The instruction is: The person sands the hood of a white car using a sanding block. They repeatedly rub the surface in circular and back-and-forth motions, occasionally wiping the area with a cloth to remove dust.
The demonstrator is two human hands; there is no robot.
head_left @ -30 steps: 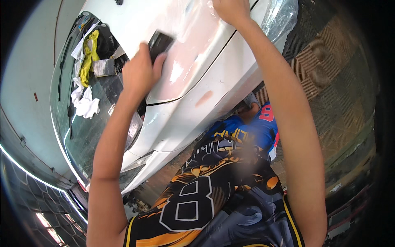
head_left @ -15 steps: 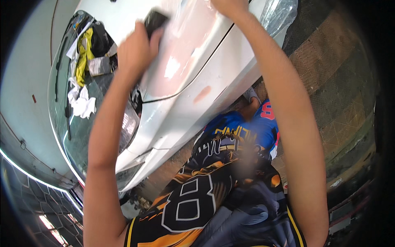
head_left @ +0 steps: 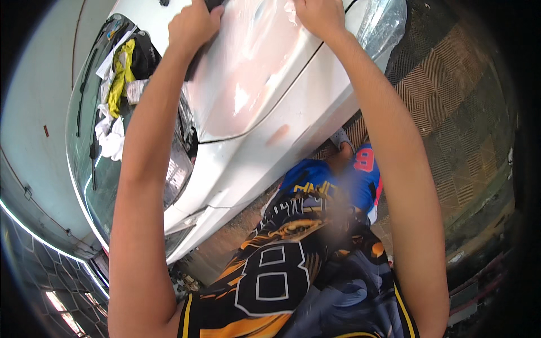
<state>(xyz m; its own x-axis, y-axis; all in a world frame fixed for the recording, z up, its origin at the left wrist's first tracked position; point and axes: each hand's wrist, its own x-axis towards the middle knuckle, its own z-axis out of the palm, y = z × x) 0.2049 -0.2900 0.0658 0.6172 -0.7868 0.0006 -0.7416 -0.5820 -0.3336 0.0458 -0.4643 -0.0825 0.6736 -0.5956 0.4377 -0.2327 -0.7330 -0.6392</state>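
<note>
My left hand (head_left: 193, 27) is closed on a dark sanding block (head_left: 213, 3) over the white car's hood (head_left: 256, 73), near the top of the picture. Most of the block is hidden by the hand and the picture's upper edge. Dull pinkish patches and shiny wet streaks cover the hood around it. Across the hood, my right hand (head_left: 322, 18) is at its side edge, thumb toward the surface. Its other fingers are cut off or hidden, so their grip does not show. A small pink-brown patch (head_left: 278, 134) marks the fender below the hood seam.
On the windshield (head_left: 90, 163) lie a yellow cloth (head_left: 120, 73), crumpled white paper (head_left: 111, 138) and a dark bag (head_left: 145, 56). Clear plastic film (head_left: 380, 28) covers the headlight area. A person's foot (head_left: 341, 139) rests on the patterned floor (head_left: 434, 84) beside the car.
My left hand has moved forward along the hood with the sanding block, toward the picture's upper edge. My right hand sits slightly lower in the picture, still at the hood's side.
</note>
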